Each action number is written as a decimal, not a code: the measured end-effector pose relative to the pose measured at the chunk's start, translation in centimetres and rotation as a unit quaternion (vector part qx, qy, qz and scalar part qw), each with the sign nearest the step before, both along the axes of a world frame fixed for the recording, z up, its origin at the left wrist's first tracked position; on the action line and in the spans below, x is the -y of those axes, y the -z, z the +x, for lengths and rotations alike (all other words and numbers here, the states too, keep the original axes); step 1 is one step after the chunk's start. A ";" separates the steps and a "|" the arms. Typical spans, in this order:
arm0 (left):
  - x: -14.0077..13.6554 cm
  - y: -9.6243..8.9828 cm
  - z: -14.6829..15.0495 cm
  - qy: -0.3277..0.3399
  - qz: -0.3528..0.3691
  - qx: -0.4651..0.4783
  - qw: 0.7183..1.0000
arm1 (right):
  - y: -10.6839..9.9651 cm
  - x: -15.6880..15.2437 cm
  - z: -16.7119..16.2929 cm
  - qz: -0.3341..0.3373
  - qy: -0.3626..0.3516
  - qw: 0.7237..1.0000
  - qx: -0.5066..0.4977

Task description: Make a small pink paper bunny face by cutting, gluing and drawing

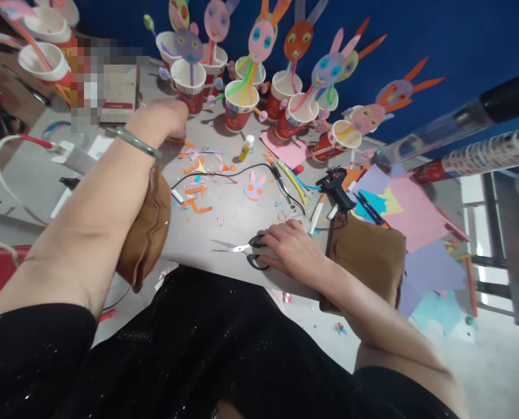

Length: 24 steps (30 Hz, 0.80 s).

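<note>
My right hand (292, 250) rests at the table's front edge, its fingers on the black handles of a pair of scissors (240, 248); the blades point left and stand apart. My left hand (168, 119) reaches to the far left, beside a red paper cup (189, 87) with a purple rabbit head. Its fingers curl downward, and whatever they hold is hidden. Orange paper scraps (196, 190) lie just in front of it. In the middle of the table is a small purple paper rabbit face (254, 191) with pink ears and orange eyes.
Several cups with paper rabbits line the blue wall (399, 46). A yellow glue bottle (246, 149), a black glue gun (336, 189) with its cord, markers and coloured paper sheets (420, 209) lie about. Brown cushions (368, 256) overhang the front edge.
</note>
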<state>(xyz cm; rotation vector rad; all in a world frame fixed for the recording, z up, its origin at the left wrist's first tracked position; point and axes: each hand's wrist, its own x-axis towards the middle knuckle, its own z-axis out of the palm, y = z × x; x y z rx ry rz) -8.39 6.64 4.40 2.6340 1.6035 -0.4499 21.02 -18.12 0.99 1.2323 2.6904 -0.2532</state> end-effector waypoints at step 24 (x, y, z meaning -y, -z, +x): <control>3.5 -4.8 1.3 0.007 -0.175 0.330 0.927 | 1.2 0.0 0.1 0.032 0.039 0.999 0.000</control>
